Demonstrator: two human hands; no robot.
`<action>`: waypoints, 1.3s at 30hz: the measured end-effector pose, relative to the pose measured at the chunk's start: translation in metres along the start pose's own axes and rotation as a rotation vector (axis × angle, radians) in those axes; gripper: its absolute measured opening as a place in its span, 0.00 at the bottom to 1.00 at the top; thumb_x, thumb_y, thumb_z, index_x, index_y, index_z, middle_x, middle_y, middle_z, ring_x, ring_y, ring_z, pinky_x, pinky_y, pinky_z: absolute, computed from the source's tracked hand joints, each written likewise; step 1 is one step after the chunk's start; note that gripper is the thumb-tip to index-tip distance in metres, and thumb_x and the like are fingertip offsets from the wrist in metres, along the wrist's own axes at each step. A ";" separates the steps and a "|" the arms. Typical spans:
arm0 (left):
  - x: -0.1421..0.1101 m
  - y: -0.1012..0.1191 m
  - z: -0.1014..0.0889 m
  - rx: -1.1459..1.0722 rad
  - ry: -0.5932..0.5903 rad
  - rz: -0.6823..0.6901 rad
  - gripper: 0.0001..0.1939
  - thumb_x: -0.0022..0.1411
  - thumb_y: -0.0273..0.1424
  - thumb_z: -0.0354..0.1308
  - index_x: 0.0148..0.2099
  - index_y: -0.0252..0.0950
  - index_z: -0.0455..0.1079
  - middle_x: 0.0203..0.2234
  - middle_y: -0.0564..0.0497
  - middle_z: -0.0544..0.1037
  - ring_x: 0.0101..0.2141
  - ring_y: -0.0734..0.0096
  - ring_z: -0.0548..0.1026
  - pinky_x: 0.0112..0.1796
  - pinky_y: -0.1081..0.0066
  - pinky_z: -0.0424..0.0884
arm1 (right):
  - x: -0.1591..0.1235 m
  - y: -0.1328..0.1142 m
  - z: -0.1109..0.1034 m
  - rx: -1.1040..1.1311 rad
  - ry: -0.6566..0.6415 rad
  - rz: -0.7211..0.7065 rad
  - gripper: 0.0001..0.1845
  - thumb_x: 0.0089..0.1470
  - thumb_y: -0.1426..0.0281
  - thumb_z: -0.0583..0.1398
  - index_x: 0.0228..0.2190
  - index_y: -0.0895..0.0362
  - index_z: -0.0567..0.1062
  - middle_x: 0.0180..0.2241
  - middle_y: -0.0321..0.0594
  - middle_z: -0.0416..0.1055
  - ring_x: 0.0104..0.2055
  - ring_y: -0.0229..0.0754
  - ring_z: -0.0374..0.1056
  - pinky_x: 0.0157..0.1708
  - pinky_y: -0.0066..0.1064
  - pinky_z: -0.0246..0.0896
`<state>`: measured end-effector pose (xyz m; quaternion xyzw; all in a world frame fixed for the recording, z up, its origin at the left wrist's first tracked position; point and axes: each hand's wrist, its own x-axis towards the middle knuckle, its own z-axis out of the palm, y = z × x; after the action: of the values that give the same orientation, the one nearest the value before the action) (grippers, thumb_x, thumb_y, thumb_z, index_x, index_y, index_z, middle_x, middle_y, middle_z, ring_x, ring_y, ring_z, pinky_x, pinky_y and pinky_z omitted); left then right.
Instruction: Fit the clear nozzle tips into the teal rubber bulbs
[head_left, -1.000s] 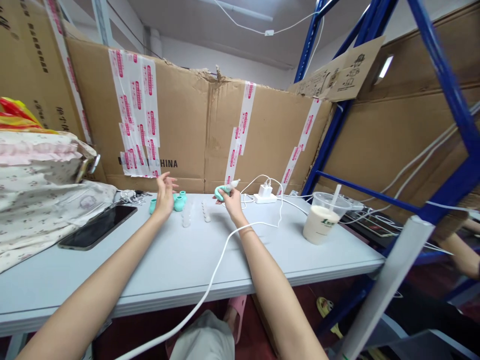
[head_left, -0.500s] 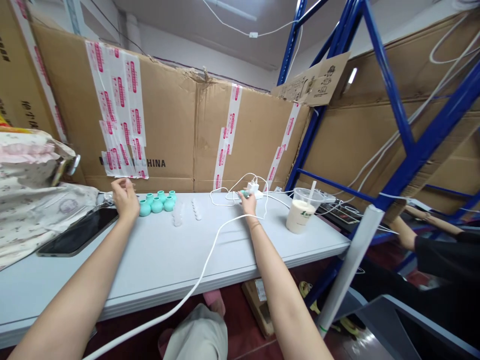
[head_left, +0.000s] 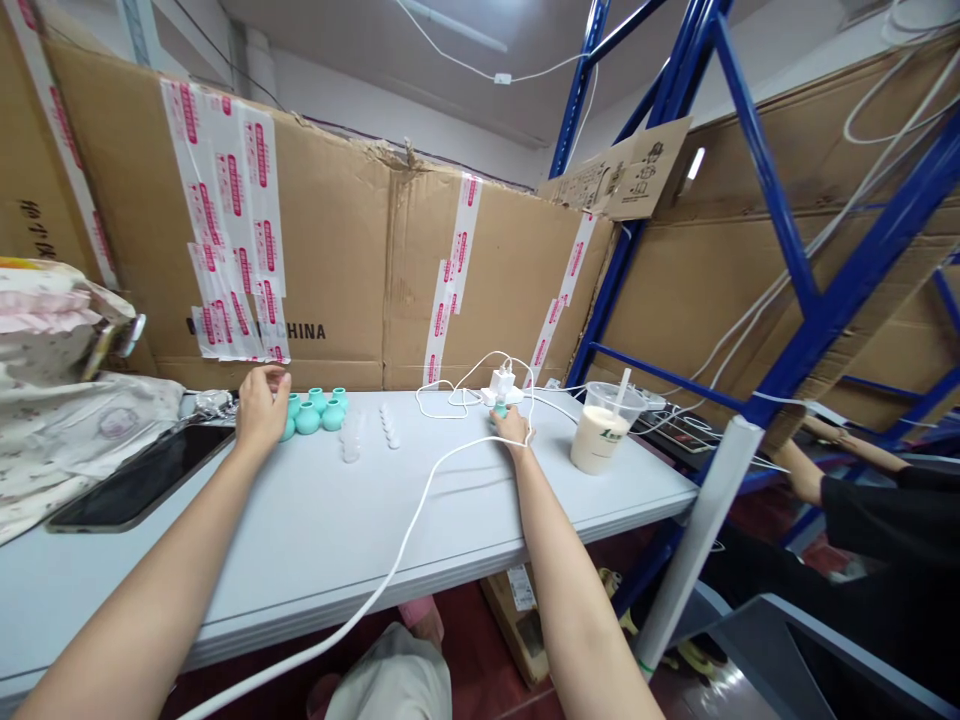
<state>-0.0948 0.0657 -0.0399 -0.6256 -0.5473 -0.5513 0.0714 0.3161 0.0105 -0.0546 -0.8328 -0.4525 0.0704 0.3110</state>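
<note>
In the head view my right hand (head_left: 512,428) has its fingers closed around a small teal pot (head_left: 500,410), low over the table beside the white plug. Most of that pot is hidden by the fingers. My left hand (head_left: 261,408) is loosely curved at the left end of a cluster of small round teal pots (head_left: 307,418) with narrow necks. Its fingers partly cover the nearest pot; whether they touch it I cannot tell. Right of the cluster lie a clear bumpy plastic strip (head_left: 351,438) and a thinner clear strip (head_left: 389,427).
A white charger (head_left: 502,380) with looping cable stands at the back. A cup of milky drink (head_left: 600,437) with a straw is to the right. At left are a black phone (head_left: 142,475) and floral cloth (head_left: 45,400). A white cable (head_left: 420,510) crosses in front. Another person's arm (head_left: 802,470) shows at right.
My right hand has moved right with the teal pot, toward the charger. My left hand first drew left off the pots, then came back to their left end. The view has swung right.
</note>
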 end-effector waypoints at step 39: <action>-0.003 0.006 -0.005 0.029 -0.004 0.039 0.15 0.60 0.38 0.43 0.42 0.34 0.63 0.37 0.43 0.70 0.39 0.62 0.68 0.45 0.62 0.63 | -0.100 -0.097 -0.016 0.311 -0.151 -1.217 0.13 0.54 0.67 0.56 0.42 0.50 0.71 0.45 0.41 0.65 0.49 0.42 0.59 0.49 0.36 0.53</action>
<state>-0.0932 0.0581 -0.0370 -0.6363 -0.5429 -0.5407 0.0900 0.1954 -0.0374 -0.0017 -0.3641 -0.8503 0.0044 0.3801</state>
